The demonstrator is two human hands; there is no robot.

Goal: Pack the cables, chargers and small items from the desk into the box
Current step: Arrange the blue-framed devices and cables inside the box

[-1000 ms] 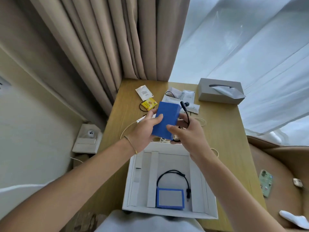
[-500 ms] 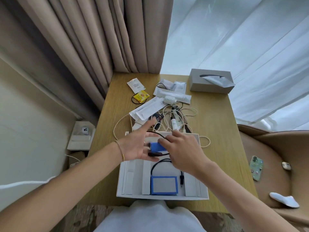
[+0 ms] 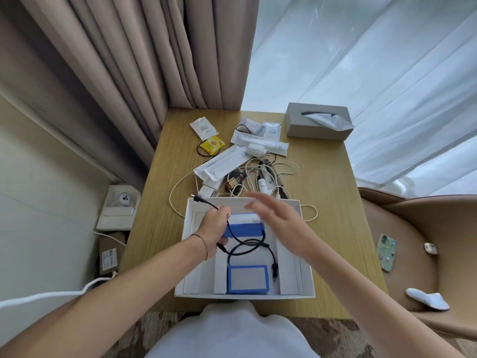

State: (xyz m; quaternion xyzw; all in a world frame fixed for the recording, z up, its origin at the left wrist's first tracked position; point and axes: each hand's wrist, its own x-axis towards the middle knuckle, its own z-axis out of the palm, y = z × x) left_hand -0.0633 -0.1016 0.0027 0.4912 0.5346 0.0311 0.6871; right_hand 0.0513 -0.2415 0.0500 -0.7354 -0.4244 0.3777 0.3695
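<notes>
An open white box (image 3: 305, 257) sits at the desk's near edge. A blue pack (image 3: 247, 279) with a black cable (image 3: 269, 250) lies in its front. My left hand (image 3: 213, 227) is shut on a second blue pack (image 3: 245, 227) and its black cable inside the box's far half; the cable's plug (image 3: 198, 198) sticks up over the far-left wall. My right hand (image 3: 280, 223) hovers open and blurred above the box, holding nothing. Beyond the box lies a tangle of white cables (image 3: 260, 177), a white charger (image 3: 254, 150), small bottles (image 3: 263, 183) and white packets (image 3: 222, 165).
A grey tissue box (image 3: 318, 122) stands at the desk's far right. A yellow sachet (image 3: 212, 145) and white sachet (image 3: 203, 127) lie far left. Curtains hang behind. A tan chair at right holds a phone (image 3: 386, 251), an earbud case (image 3: 430, 248) and a white slipper (image 3: 428, 301).
The blue pack has come down from above the desk into the box, still held by my left hand. My right hand has let go and lifted off to the right.
</notes>
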